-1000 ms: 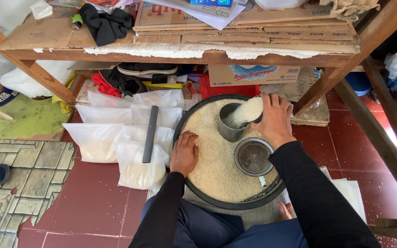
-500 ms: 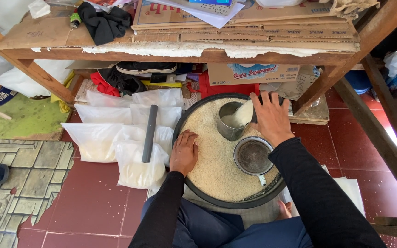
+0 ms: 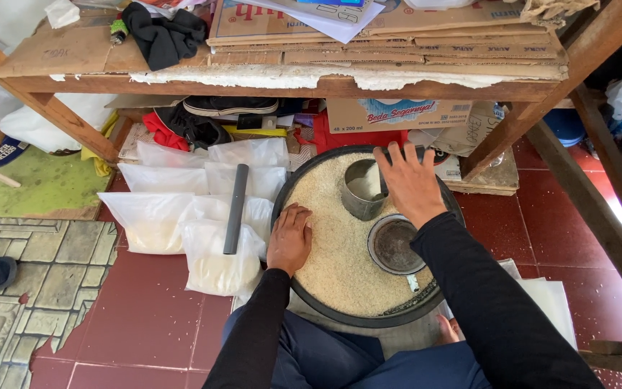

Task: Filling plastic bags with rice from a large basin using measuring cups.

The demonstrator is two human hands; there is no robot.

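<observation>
The round basin (image 3: 340, 317) of rice (image 3: 325, 238) sits on the red floor (image 3: 145, 324) before the person's knees. The left hand (image 3: 290, 240) lies flat on the grain, gripping nothing. The right hand (image 3: 410, 184), fingers (image 3: 397, 155) spread and empty, hovers beside the metal cup (image 3: 361, 189). Filled plastic bags (image 3: 181, 209) lie left.

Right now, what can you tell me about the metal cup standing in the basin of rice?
The metal cup is a dull grey cylinder, open at the top, standing upright in the rice at the far side of the round black basin. It looks partly filled with rice. The right hand is spread just beside it, at its rim.
</observation>
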